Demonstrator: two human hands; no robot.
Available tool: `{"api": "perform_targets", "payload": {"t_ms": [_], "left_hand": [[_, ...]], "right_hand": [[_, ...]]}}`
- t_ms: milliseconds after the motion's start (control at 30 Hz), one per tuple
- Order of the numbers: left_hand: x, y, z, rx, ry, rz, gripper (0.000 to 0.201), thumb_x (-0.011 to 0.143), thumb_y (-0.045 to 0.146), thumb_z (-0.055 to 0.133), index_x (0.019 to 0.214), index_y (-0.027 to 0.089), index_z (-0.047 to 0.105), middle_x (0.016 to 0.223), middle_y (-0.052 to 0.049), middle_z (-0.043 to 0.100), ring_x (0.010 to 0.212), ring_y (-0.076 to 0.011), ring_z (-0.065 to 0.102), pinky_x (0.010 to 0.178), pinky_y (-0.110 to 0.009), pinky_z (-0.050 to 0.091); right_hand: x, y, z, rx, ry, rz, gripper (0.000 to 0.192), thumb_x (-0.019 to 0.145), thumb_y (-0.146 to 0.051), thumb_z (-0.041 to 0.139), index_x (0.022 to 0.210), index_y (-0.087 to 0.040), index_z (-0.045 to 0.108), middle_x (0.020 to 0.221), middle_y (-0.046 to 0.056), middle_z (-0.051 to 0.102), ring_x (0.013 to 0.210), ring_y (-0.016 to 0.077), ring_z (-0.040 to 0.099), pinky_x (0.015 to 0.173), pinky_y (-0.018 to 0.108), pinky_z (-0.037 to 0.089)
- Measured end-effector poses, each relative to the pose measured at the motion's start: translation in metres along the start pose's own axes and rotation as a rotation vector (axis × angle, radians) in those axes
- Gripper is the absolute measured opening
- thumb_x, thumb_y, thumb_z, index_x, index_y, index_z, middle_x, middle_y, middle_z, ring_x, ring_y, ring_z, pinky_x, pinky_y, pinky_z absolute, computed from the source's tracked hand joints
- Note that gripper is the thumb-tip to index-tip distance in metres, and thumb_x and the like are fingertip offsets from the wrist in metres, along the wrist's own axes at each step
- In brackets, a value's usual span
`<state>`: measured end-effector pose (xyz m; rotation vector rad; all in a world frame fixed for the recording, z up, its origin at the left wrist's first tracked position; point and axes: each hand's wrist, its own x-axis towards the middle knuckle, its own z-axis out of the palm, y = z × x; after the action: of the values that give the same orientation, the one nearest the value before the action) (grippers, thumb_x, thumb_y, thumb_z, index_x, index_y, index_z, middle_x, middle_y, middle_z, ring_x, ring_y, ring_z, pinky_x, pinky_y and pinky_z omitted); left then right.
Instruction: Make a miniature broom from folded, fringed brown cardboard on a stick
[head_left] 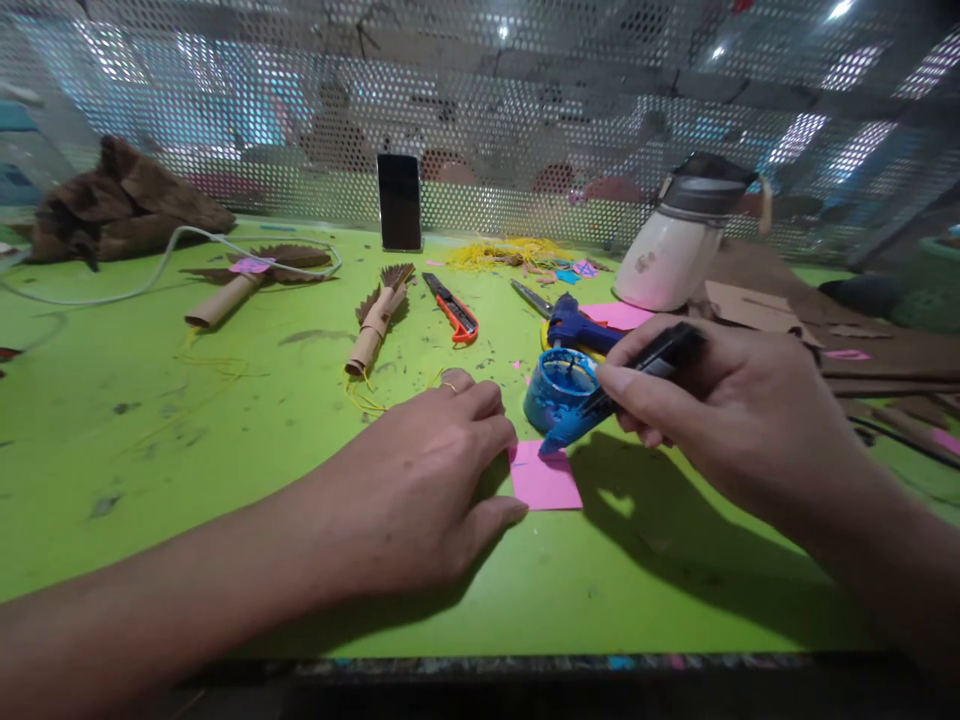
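Note:
A small square of pink paper (546, 482) lies on the green table, with a short blue line near its upper left. My left hand (442, 470) rests at the paper's left edge, palm down. Its thumb and fingers are apart and touch the paper's side. My right hand (720, 410) is closed around a black marker (645, 365) with a blue-coated front end. That blue tip meets the paper near its top edge. Just behind the paper stands an open blue pot (559, 400) smeared with paint; the marker passes in front of its right side.
Beyond the pot lie a blue glue gun (574, 325) and scissors (531, 297). An orange cutter (454, 310) and rolled brown paper pieces (375, 325) are farther left. A phone (400, 203) leans on the perforated screen (300, 130); a white bottle (664, 250) stands right.

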<state>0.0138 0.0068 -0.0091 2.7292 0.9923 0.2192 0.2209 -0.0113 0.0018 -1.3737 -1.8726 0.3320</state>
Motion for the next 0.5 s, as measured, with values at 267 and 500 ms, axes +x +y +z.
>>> {"api": "perform_targets", "payload": {"t_ms": [267, 500], "left_hand": [[-0.0002, -0.0010, 0.0016, -0.007, 0.011, -0.005, 0.021, 0.084, 0.036, 0.054, 0.085, 0.017, 0.063, 0.086, -0.007, 0.053, 0.085, -0.0208, 0.050, 0.075, -0.034, 0.044], [0.0006, 0.0001, 0.0010, 0.007, 0.004, -0.012, 0.020, 0.083, 0.036, 0.056, 0.083, 0.017, 0.063, 0.086, -0.007, 0.054, 0.084, -0.0211, 0.050, 0.074, -0.034, 0.044]], "right_hand": [[-0.0017, -0.0010, 0.0016, 0.012, -0.010, 0.007, 0.013, 0.081, -0.026, 0.061, 0.073, -0.015, 0.062, 0.053, -0.003, 0.055, 0.046, 0.0087, 0.048, 0.045, 0.022, 0.036], [-0.0027, -0.0029, 0.0013, 0.019, -0.028, 0.005, 0.012, 0.081, -0.024, 0.061, 0.072, -0.015, 0.062, 0.052, -0.004, 0.054, 0.045, 0.0072, 0.044, 0.042, 0.021, 0.033]]}}
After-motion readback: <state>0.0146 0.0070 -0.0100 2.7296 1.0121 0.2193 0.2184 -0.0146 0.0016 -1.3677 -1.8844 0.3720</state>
